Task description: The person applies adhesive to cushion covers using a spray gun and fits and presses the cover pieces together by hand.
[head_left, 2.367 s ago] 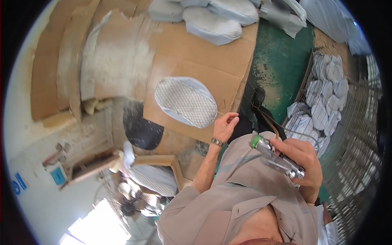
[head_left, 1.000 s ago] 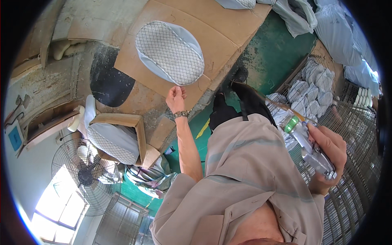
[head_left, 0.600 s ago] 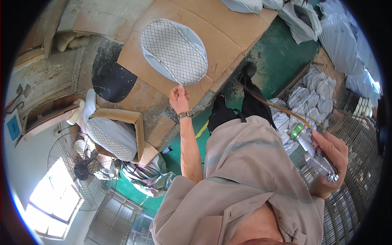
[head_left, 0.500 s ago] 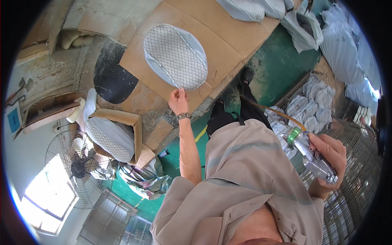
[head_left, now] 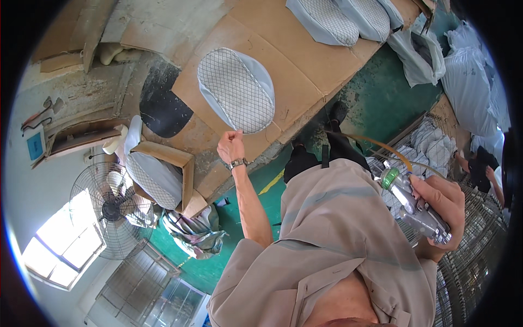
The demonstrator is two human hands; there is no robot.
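A pale grey-blue shoe upper [head_left: 237, 90] lies on the cardboard-covered bench, its oval underside with a white diamond grid facing up. My left hand [head_left: 232, 148] pinches its near end between thumb and fingers; a metal-strapped watch is on that wrist. Off to the right, away from the bench, my right hand [head_left: 442, 204] is wrapped round a silver spray gun [head_left: 406, 199] with a green ring. An amber hose [head_left: 389, 147] runs from it. More shoe uppers [head_left: 327, 22] of the same kind lie at the bench's far right.
A cardboard box [head_left: 188, 177] holding another upper stands left of my forearm, near a large wire-guarded fan [head_left: 111, 210]. White bags [head_left: 474, 82] stand at the far right. Below them are a wire rack [head_left: 474, 245], a pile of grid-patterned pieces [head_left: 425, 143] and another person's arm [head_left: 494, 182].
The view has shifted, so the bench and upper appear slightly lower. My left hand still pinches the upper's near end, and my right hand still holds the spray gun off to the right.
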